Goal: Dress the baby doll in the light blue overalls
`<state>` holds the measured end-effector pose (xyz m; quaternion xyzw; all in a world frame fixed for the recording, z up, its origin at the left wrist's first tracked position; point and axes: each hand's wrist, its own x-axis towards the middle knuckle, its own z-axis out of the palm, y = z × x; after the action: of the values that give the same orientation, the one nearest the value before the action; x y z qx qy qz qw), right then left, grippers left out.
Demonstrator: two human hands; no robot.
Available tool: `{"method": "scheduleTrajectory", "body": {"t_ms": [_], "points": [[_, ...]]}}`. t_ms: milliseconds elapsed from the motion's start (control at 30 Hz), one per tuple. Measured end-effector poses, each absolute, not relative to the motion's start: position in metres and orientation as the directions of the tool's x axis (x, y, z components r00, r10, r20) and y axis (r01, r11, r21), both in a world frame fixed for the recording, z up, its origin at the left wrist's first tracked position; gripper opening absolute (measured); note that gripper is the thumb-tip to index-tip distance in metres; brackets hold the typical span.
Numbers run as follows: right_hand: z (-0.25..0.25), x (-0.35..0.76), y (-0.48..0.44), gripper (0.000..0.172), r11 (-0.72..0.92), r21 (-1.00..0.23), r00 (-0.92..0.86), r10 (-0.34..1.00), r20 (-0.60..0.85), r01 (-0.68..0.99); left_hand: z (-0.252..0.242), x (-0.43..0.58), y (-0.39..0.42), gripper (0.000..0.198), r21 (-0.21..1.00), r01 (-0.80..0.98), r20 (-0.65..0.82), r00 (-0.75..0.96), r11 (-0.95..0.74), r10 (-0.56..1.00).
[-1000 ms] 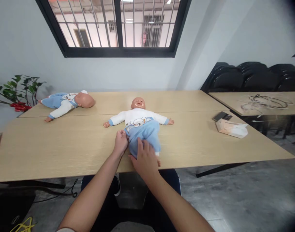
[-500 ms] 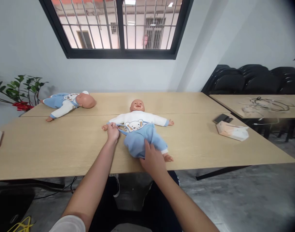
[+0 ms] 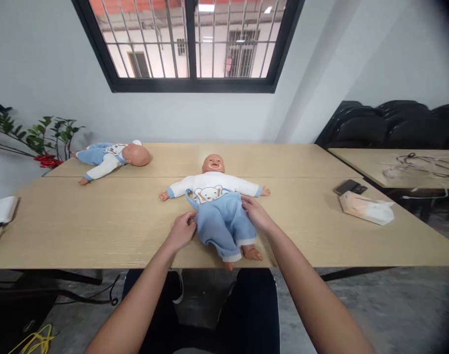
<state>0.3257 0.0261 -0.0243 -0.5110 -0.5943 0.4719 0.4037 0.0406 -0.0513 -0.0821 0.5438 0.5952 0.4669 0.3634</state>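
Observation:
A baby doll (image 3: 214, 164) lies on its back on the table, arms spread and feet toward me. It wears a white top (image 3: 230, 183) with a bear print and light blue trousers (image 3: 219, 221) with white cuffs. Both feet stick out of the cuffs. A blue strap (image 3: 190, 199) loops loosely beside the bear print. My left hand (image 3: 183, 230) pinches the trousers at the hip on the left side. On the opposite side, my right hand (image 3: 256, 212) grips them near the waist, its fingertips partly hidden by the cloth.
A second doll (image 3: 112, 156) in similar clothes lies at the back left of the table (image 3: 92, 226). To the right are a dark phone (image 3: 350, 187) and a tissue pack (image 3: 366, 207). A white device (image 3: 1, 212) sits at the left edge. Cables (image 3: 423, 164) lie on another table.
My left hand has let go of the blue strap and moved down to the hip. My right hand has risen from the trouser legs to the waist. Both doll feet now show.

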Motion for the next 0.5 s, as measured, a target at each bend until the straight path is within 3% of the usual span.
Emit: {"method": "scheduleTrajectory", "body": {"t_ms": [100,267,333,400,500], "points": [[-0.042,0.32,0.041,0.039,-0.126,-0.987,-0.312,0.946,-0.091,-0.095,-0.076,0.055,-0.045,0.02,0.976,0.218,0.022,-0.113,0.003,0.993],[-0.049,0.309,0.037,0.027,-0.177,-0.958,-0.32,0.942,-0.099,-0.224,-0.077,0.076,-0.029,0.009,0.999,0.033,0.031,-0.481,-0.018,0.876],[-0.049,0.307,0.037,0.025,-0.182,-0.943,-0.331,0.94,-0.083,-0.278,-0.076,0.083,-0.023,0.006,0.994,-0.103,-0.023,-0.53,-0.038,0.848],[-0.049,0.308,0.036,0.03,-0.171,-0.926,-0.341,0.939,-0.049,-0.337,-0.072,0.088,-0.017,0.006,0.954,-0.296,-0.117,-0.519,-0.049,0.847],[-0.051,0.311,0.032,0.038,-0.166,-0.901,-0.338,0.941,-0.024,-0.4,-0.063,0.091,-0.009,0.012,0.795,-0.607,-0.297,-0.419,-0.022,0.858]]}}
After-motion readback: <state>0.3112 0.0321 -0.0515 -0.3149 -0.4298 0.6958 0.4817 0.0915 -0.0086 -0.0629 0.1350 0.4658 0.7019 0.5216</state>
